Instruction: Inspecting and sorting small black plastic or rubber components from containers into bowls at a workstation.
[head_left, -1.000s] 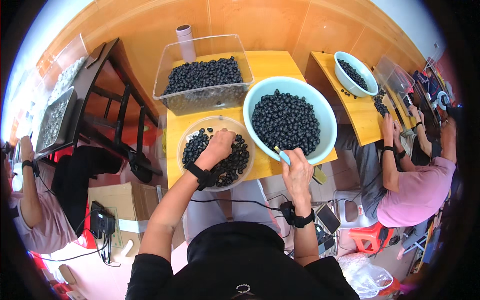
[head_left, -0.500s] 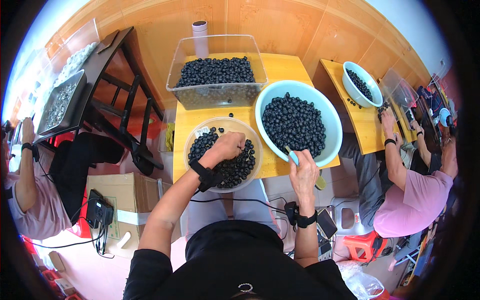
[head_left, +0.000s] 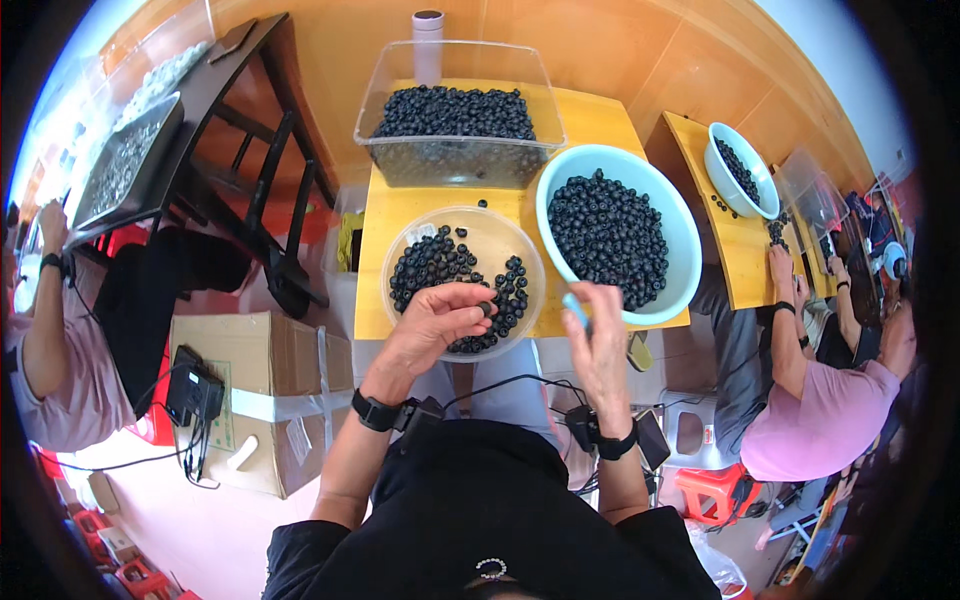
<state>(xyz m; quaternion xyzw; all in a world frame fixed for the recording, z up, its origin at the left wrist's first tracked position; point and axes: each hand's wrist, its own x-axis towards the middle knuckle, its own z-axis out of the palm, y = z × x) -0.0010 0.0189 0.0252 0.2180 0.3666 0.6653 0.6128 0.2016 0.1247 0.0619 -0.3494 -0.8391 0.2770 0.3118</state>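
My left hand (head_left: 440,322) is above the near rim of a round clear tub (head_left: 518,232), pinching one small round black piece (head_left: 487,308) between thumb and fingertips. More black pieces (head_left: 432,265) lie in the tub, some showing ring-like centres. My right hand (head_left: 600,345) is closed around a tool with a light blue handle (head_left: 575,308), near the front rim of a pale blue basin (head_left: 684,232). The tool's working end is blurred, so its kind is unclear. Many black pieces (head_left: 608,238) are heaped in that basin.
Behind the tub, a clear rectangular bin (head_left: 460,165) of black pieces stands on the yellow table (head_left: 590,110), near a pink flask (head_left: 428,50). People sit at tables left and right. A cardboard box (head_left: 235,350) stands on the floor at left.
My left hand has drawn back from among the pieces toward the tub's near rim, now with one black piece in its fingertips. The right hand's tool has tilted. The view has shifted slightly.
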